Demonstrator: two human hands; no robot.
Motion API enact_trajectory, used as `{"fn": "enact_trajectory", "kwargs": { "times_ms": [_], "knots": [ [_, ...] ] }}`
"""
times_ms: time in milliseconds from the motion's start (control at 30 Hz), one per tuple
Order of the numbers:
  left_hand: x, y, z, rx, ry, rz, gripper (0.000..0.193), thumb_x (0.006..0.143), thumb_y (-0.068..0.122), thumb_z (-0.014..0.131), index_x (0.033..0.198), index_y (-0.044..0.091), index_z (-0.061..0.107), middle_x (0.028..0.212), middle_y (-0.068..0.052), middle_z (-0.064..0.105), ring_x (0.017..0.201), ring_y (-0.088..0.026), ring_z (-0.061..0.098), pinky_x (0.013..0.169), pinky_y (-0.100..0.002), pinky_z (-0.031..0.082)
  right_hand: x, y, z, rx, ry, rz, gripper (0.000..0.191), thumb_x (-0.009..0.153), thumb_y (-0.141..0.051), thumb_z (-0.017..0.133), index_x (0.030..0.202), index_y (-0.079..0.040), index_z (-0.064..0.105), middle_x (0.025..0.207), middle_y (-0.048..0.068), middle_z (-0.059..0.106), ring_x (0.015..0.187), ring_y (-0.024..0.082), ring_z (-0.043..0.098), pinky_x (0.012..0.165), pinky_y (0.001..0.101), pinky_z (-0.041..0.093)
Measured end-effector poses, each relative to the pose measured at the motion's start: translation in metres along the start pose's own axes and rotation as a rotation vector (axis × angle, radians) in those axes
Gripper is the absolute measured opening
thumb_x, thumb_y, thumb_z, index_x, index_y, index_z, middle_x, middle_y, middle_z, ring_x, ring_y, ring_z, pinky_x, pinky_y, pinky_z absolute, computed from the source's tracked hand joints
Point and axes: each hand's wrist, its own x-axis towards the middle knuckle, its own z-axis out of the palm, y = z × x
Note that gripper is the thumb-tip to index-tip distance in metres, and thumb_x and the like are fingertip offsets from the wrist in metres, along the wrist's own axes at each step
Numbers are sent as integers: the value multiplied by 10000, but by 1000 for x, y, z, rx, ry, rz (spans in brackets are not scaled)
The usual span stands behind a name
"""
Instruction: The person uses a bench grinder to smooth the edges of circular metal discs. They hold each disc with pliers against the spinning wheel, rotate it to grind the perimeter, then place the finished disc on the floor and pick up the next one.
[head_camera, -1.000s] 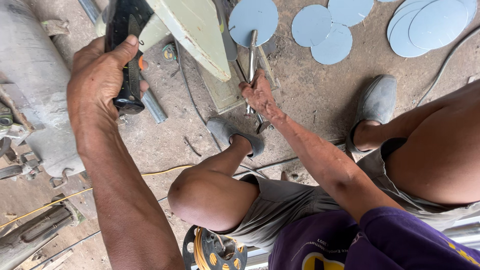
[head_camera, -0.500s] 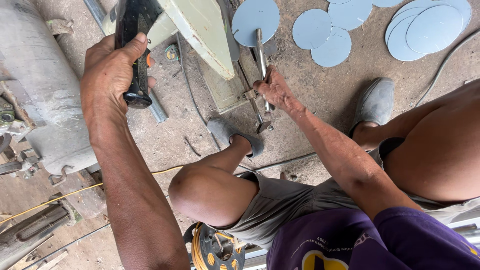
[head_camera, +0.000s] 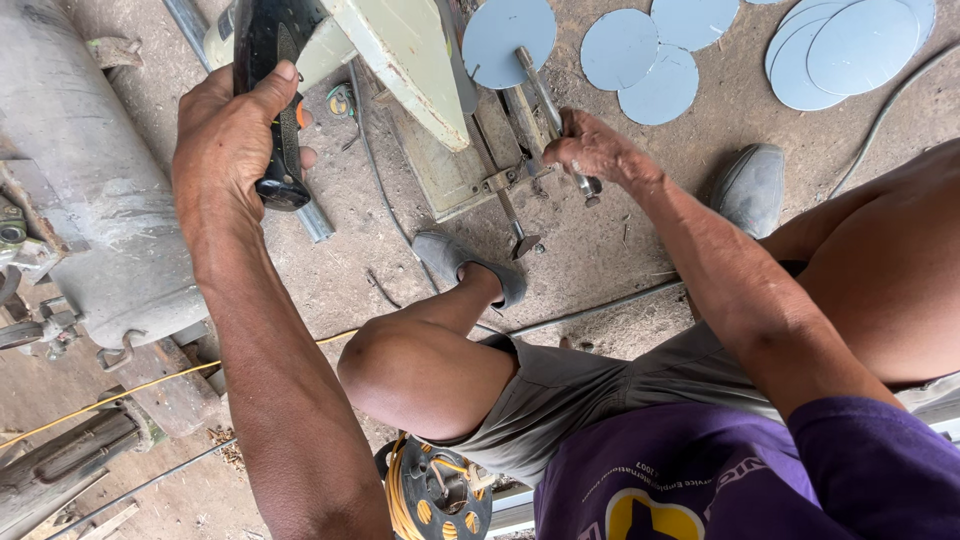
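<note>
Left hand (head_camera: 235, 135) wrapped tight round black handle (head_camera: 272, 100) of chop saw (head_camera: 400, 60), upper left of frame. Right hand (head_camera: 600, 150) closed on metal rod (head_camera: 548, 100), upper centre, pinning grey-blue disc (head_camera: 508, 40) by blade. Best bet: firm hold on rod, fingers clear of blade, slow even pull on handle. Disc flat, round, thin, matte. More discs (head_camera: 640, 60) lying top right on dirt floor (head_camera: 620, 260).

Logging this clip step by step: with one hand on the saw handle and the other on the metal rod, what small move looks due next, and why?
Probably pressing the black handle down. The left hand grips it with the saw head raised, while the right hand steadies the metal rod across the saw's base, so a cut seems set up.
</note>
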Motion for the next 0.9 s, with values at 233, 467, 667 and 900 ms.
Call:
{"fn": "enact_trajectory", "kwargs": {
  "times_ms": [233, 467, 667, 900],
  "knots": [
    [2, -1, 0, -28, -15, -3, 256, 923, 288, 735, 1110, 115, 765, 759, -43, 753, 486, -77, 665, 367, -194, 539, -23, -21, -27, 71, -112, 29, 280, 872, -201, 767, 1007, -91, 548, 861, 63, 600, 752, 166, 575, 762, 325, 549],
    [1, -4, -1, -26, -16, -14, 264, 929, 297, 732, 1117, 114, 757, 749, -35, 742, 476, -81, 650, 358, -197, 519, -20, -24, -57, -26, -159, 175, 349, 805, -130, 774, 1096, -118, 582, 794, 50, 623, 671, 167, 579, 656, 317, 537],
    [1, -11, 1, -56, -40, 2, 243, 941, 293, 729, 1114, 124, 749, 753, -16, 733, 494, -67, 658, 371, -195, 536, -30, -45, -75, -222, -241, 181, 266, 883, -158, 760, 1047, -3, 620, 777, 110, 604, 651, 197, 540, 617, 361, 499],
    [-6, -12, 5, -90, -49, -9, 235, 948, 286, 728, 1110, 118, 751, 752, -25, 729, 478, -75, 634, 363, -202, 519, -55, -60, -103, -737, -122, 168, 327, 884, -301, 789, 1019, -31, 664, 815, 102, 644, 715, 227, 585, 712, 383, 470]
  ]
}}
